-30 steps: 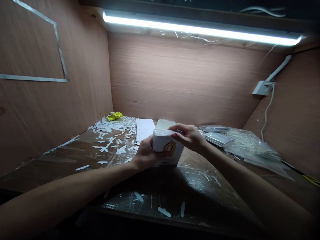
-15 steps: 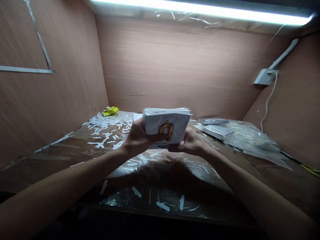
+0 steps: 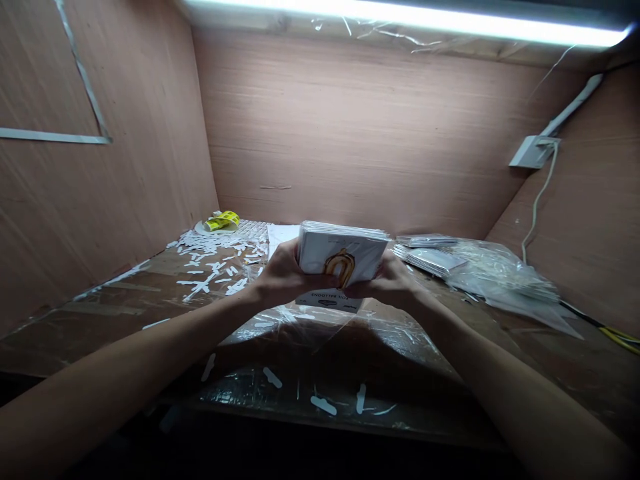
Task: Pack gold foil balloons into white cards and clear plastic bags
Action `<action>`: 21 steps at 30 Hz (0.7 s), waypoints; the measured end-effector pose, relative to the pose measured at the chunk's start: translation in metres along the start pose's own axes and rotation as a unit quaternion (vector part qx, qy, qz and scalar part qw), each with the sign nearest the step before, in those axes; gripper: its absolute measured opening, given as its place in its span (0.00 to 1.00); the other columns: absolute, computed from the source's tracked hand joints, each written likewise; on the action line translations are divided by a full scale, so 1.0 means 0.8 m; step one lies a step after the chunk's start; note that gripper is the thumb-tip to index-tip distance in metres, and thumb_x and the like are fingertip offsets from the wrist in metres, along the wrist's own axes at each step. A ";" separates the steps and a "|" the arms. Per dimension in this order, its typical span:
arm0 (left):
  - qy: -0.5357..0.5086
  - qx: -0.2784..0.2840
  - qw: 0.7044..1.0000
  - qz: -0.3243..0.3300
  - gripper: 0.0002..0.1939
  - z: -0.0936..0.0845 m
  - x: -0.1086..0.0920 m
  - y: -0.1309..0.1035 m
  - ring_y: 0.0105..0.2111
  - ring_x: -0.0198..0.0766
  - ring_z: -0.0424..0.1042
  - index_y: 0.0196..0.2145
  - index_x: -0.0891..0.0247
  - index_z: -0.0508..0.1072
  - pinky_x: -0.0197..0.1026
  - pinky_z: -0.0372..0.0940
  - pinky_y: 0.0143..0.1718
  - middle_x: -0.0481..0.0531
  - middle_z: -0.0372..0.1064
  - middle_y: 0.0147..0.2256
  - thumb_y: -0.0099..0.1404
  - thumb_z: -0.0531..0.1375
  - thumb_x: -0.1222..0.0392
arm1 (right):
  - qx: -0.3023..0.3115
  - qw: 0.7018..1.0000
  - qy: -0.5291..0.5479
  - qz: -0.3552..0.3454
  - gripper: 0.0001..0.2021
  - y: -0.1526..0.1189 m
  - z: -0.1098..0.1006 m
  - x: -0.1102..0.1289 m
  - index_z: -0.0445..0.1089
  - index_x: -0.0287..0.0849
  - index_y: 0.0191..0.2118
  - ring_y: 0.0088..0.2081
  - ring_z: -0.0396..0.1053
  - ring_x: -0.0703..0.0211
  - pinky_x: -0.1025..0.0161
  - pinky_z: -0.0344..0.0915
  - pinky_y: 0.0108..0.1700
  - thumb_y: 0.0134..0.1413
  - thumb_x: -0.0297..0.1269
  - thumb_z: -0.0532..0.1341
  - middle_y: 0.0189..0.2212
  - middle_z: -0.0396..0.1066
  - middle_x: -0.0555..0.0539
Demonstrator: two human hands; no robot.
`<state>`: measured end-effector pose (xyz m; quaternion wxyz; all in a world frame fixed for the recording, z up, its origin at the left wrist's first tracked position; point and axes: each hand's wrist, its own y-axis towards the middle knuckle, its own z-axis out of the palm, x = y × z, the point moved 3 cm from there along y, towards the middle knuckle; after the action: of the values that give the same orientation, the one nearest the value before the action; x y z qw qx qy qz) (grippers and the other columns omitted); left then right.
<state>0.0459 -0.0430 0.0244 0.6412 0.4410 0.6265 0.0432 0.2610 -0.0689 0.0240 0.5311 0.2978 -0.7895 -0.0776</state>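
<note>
At the centre of the frame you hold a stack of white cards (image 3: 343, 257) upright between both hands, its lower edge just above the table (image 3: 100, 320). The front card shows a gold arch shape, and the print below it reads upside down. Your left hand (image 3: 281, 277) clasps the stack's left side, fingers curled around the back and thumb across the front lower corner. Your right hand (image 3: 393, 280) grips the right side the same way, fingers closed on the edge. Both forearms run in from the bottom corners of the frame.

Beneath the stack the table is covered with wrinkled clear film (image 3: 320, 333) that catches the light. A few white paper strips (image 3: 273, 377) lie on it at the lower centre, near the table's front edge. Left of your left hand, many more white scraps (image 3: 210, 260) are scattered toward the back corner. Behind them, at centre left, sits a yellow roll (image 3: 223, 221) on a small white disc. Right of your right hand lies a pile of clear bags (image 3: 480, 267), with flat packets at its near end. At the upper right a white box (image 3: 530, 152) is fixed to the wooden wall, a cable hanging from it. A light bar (image 3: 400, 17) runs along the top of the frame.
</note>
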 end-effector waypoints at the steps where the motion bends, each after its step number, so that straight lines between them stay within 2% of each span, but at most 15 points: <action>1: -0.026 0.030 0.999 -0.016 0.28 -0.006 0.004 0.002 0.42 0.48 0.79 0.46 0.67 0.77 0.49 0.78 0.43 0.59 0.79 0.44 0.48 0.77 0.58 | 0.001 1.000 0.021 0.015 0.20 0.000 -0.002 -0.006 0.81 0.42 0.41 0.37 0.79 0.47 0.54 0.78 0.38 0.36 0.33 0.77 0.38 0.81 0.48; 4: -0.066 0.166 0.981 -0.079 0.36 -0.029 0.019 0.004 0.47 0.53 0.78 0.52 0.67 0.76 0.52 0.74 0.47 0.64 0.78 0.47 0.48 0.77 0.50 | -0.030 0.994 0.097 0.038 0.21 0.000 -0.012 -0.021 0.81 0.42 0.39 0.37 0.79 0.45 0.51 0.78 0.40 0.33 0.31 0.78 0.37 0.81 0.47; 6: 0.039 0.260 0.959 -0.102 0.35 -0.042 0.028 0.000 0.51 0.54 0.76 0.53 0.62 0.78 0.52 0.71 0.51 0.62 0.77 0.49 0.49 0.77 0.49 | -0.081 0.984 0.153 0.038 0.22 0.001 -0.020 -0.029 0.81 0.42 0.38 0.39 0.79 0.45 0.50 0.78 0.44 0.29 0.28 0.79 0.37 0.82 0.47; 8: 0.180 0.314 0.928 -0.086 0.27 -0.048 0.038 -0.005 0.51 0.51 0.75 0.47 0.56 0.82 0.49 0.69 0.52 0.58 0.78 0.50 0.49 0.77 0.51 | -0.136 0.968 0.205 0.041 0.24 0.001 -0.026 -0.034 0.80 0.43 0.37 0.39 0.79 0.47 0.50 0.77 0.47 0.25 0.25 0.79 0.37 0.82 0.49; 9: 0.227 0.327 0.914 -0.073 0.23 -0.048 0.042 -0.007 0.50 0.50 0.75 0.44 0.54 0.84 0.47 0.69 0.51 0.56 0.78 0.50 0.50 0.76 0.52 | -0.160 0.960 0.226 0.041 0.25 0.001 -0.027 -0.035 0.80 0.44 0.37 0.39 0.79 0.48 0.51 0.77 0.47 0.24 0.24 0.78 0.37 0.82 0.50; 11: 0.256 0.341 0.903 -0.053 0.15 -0.042 0.050 -0.010 0.47 0.46 0.76 0.40 0.53 0.85 0.43 0.69 0.46 0.55 0.77 0.49 0.53 0.75 0.52 | -0.183 0.948 0.258 0.042 0.25 0.000 -0.025 -0.034 0.79 0.45 0.37 0.40 0.79 0.49 0.53 0.76 0.49 0.24 0.23 0.78 0.37 0.82 0.51; 15: 0.229 0.328 0.916 -0.045 0.11 -0.030 0.058 -0.012 0.40 0.40 0.77 0.40 0.54 0.85 0.37 0.69 0.39 0.56 0.78 0.47 0.59 0.72 0.53 | -0.166 0.946 0.275 0.041 0.24 -0.002 -0.015 -0.025 0.78 0.44 0.38 0.43 0.78 0.48 0.52 0.75 0.50 0.26 0.25 0.77 0.37 0.81 0.50; 21: 0.268 0.314 0.909 -0.067 0.10 -0.018 0.032 -0.020 0.37 0.37 0.78 0.42 0.56 0.85 0.35 0.68 0.39 0.53 0.80 0.45 0.64 0.66 0.56 | -0.130 0.950 0.283 0.025 0.26 -0.004 -0.001 -0.015 0.77 0.45 0.41 0.45 0.78 0.46 0.48 0.73 0.53 0.29 0.25 0.77 0.39 0.81 0.49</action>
<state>0.0315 -0.0301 -0.0024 0.2792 0.5484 0.7839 -0.0818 0.2663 -0.0647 0.0134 0.7687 0.2158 -0.5970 -0.0787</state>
